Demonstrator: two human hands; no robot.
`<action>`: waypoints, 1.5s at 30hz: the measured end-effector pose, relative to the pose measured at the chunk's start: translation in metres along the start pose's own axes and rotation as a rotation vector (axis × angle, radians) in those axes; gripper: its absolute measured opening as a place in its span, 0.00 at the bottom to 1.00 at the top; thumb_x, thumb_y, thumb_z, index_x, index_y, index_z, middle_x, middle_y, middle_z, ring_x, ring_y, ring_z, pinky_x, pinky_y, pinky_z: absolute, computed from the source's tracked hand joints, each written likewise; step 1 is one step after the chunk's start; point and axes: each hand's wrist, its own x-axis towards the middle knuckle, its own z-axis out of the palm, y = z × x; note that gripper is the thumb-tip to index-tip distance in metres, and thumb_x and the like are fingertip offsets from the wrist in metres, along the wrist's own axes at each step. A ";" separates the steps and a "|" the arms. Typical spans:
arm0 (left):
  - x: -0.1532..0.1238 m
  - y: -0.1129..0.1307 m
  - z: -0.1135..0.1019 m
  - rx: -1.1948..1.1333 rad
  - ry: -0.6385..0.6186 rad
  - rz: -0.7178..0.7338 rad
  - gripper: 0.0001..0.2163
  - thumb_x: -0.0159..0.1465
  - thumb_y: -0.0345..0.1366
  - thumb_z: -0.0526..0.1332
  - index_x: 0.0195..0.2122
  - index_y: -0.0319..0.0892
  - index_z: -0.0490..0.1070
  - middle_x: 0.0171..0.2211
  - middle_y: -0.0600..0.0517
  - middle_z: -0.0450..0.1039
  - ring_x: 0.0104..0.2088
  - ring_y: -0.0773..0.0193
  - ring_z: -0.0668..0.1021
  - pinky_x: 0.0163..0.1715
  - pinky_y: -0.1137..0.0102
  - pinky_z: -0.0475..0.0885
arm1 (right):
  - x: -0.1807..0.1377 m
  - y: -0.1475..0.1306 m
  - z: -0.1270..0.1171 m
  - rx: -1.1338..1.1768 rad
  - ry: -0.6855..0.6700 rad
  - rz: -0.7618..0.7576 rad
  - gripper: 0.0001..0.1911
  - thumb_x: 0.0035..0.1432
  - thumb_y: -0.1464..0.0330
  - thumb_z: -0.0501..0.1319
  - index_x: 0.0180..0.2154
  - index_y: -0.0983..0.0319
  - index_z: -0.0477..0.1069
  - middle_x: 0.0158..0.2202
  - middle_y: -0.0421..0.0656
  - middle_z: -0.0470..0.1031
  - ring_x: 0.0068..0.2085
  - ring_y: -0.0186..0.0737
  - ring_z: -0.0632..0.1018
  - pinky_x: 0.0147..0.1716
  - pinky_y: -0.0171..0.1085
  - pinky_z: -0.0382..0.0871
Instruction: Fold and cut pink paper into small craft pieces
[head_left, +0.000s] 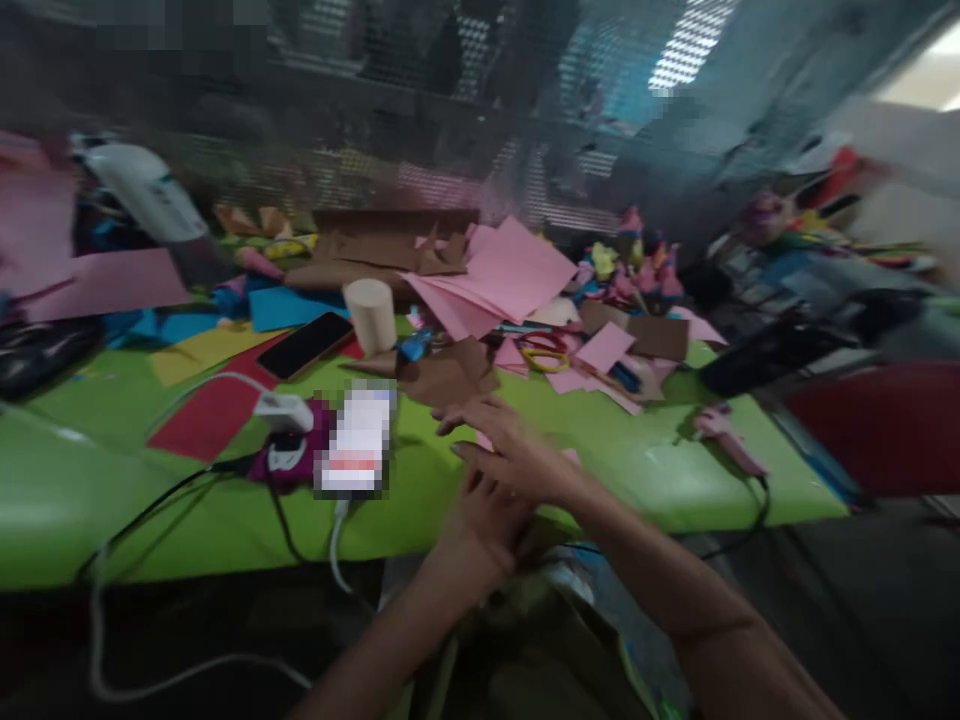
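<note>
Right hand [517, 455] flat, open, on pink paper [571, 457]; left hand [484, 525] at 7 o'clock beneath it, grip unclear.

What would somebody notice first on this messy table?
Probably the bright green table cover, and the big fan of pink paper sheets lying on it at the middle back. Next come the person's two hands at the near edge, the right hand spread flat over the left hand.
</note>
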 end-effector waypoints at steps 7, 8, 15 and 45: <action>0.018 -0.001 -0.012 0.033 -0.035 -0.023 0.14 0.67 0.40 0.57 0.51 0.44 0.73 0.59 0.42 0.70 0.58 0.48 0.70 0.56 0.48 0.65 | -0.056 0.087 -0.066 -0.368 0.239 0.320 0.12 0.61 0.73 0.57 0.45 0.59 0.74 0.46 0.46 0.79 0.49 0.47 0.76 0.50 0.46 0.67; 0.021 -0.001 -0.013 0.036 -0.039 -0.033 0.14 0.67 0.40 0.56 0.52 0.44 0.72 0.58 0.43 0.71 0.58 0.49 0.70 0.56 0.48 0.65 | -0.062 0.099 -0.075 -0.423 0.247 0.382 0.13 0.61 0.74 0.56 0.45 0.60 0.75 0.47 0.47 0.79 0.49 0.48 0.77 0.50 0.46 0.67; 0.033 -0.002 -0.014 0.055 -0.057 -0.084 0.23 0.66 0.38 0.58 0.63 0.44 0.60 0.60 0.44 0.69 0.58 0.50 0.70 0.55 0.53 0.66 | -0.073 0.153 -0.126 -0.730 0.205 0.875 0.17 0.61 0.72 0.55 0.49 0.62 0.75 0.51 0.54 0.77 0.52 0.52 0.75 0.48 0.45 0.67; 0.029 0.009 -0.025 0.151 -0.034 -0.060 0.06 0.65 0.34 0.58 0.42 0.43 0.69 0.43 0.47 0.79 0.44 0.54 0.80 0.56 0.52 0.68 | -0.146 0.110 -0.181 -0.616 0.123 0.997 0.17 0.62 0.71 0.54 0.50 0.64 0.73 0.46 0.53 0.79 0.44 0.49 0.78 0.38 0.37 0.66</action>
